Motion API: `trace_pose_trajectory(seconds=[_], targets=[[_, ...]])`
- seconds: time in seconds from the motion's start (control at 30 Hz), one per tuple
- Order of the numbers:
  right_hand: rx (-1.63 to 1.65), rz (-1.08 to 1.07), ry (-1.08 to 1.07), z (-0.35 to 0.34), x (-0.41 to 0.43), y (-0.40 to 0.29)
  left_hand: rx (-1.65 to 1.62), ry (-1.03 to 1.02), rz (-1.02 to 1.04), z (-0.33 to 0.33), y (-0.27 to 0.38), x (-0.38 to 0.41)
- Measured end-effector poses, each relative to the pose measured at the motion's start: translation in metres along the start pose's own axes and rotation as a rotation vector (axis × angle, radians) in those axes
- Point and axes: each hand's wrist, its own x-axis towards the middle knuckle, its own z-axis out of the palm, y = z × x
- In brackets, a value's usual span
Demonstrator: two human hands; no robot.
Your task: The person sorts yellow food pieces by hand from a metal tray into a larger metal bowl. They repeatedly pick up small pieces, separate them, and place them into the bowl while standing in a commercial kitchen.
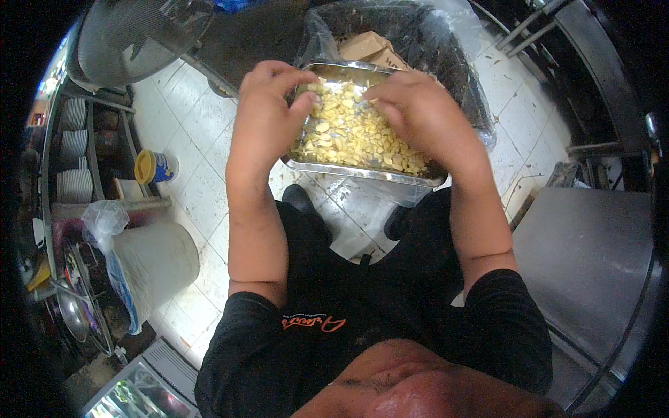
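A shallow metal tray point(366, 177) holds a layer of small pale yellow pieces point(345, 125) that look like sliced or peeled garlic. My left hand point(277, 104) is over the tray's left side, with thumb and fingertips bent at the pieces. My right hand point(418, 112) reaches over the right side, its fingers curled down at the pieces near the far edge. Whether either hand pinches a piece is too small to tell. Behind and partly beneath the tray is a bin lined with a clear plastic bag point(475, 99), with brown paper point(366, 44) inside.
Stacked white plates point(74, 185) stand on shelves at the left. A yellow-lidded tub point(156, 166) and a large plastic-covered white container point(157, 256) are near them on the tiled floor point(196, 125). A round mesh screen point(138, 42) is at the upper left, a metal surface point(585, 251) at the right.
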Motion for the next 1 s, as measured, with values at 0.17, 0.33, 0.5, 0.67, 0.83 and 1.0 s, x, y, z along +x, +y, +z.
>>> trace_pose_trajectory(seconds=[0.17, 0.33, 0.5, 0.67, 0.83, 1.0], targets=[[0.001, 0.024, -0.279, 0.013, 0.003, -0.006, 0.000, -0.335, 0.056, 0.007, 0.015, -0.004], [0.082, 0.068, -0.155, -0.020, 0.002, 0.004, 0.193, -0.388, 0.019, 0.015, 0.034, -0.008], [0.139, 0.050, -0.321, -0.050, -0.013, 0.021, 0.160, -0.309, -0.015, 0.021, 0.031, -0.008], [0.087, -0.047, -0.386, -0.037, -0.022, 0.018, 0.021, -0.170, -0.011, 0.011, 0.048, -0.001], [-0.011, 0.131, -0.305, -0.023, -0.007, 0.018, -0.142, -0.244, 0.070, 0.016, 0.046, -0.005], [0.037, -0.003, -0.114, -0.016, -0.009, 0.024, -0.144, -0.263, 0.036, 0.019, 0.046, -0.005]])
